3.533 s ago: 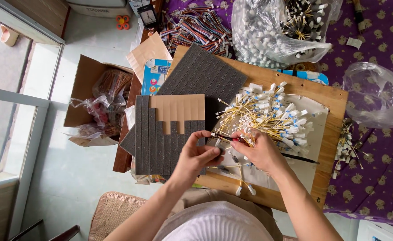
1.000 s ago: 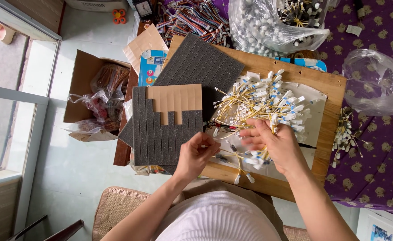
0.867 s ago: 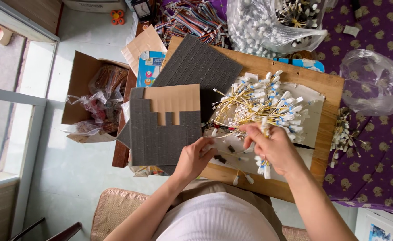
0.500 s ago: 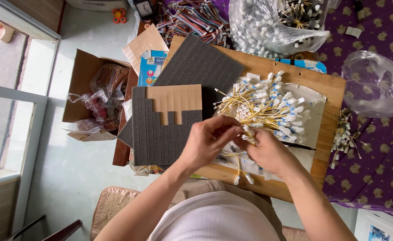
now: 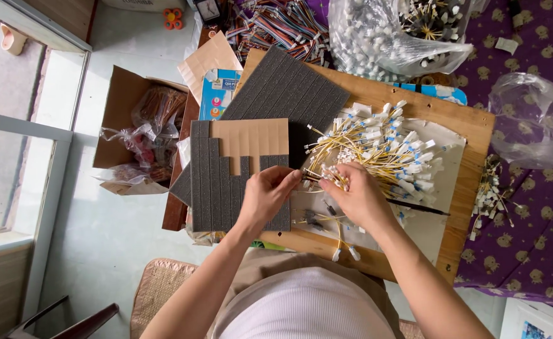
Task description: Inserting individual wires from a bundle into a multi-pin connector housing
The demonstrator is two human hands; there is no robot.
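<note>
While gripped, yellow wires [image 5: 377, 150], white connectors [image 5: 336, 177]

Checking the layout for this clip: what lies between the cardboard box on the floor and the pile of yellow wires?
In the head view, the dark foam sheets partly covered by a tan card lie between the cardboard box and the yellow wires.

Both forearms were left bare from the elbows down; no sleeves, gloves, rings, watch or bracelets could be made out on the left hand [image 5: 265, 196] or the right hand [image 5: 359, 198]. The torso was covered by a pale, whitish ribbed top, seen at the near edge. Beyond it, a tan-brown cloth was seen across the lap.
</note>
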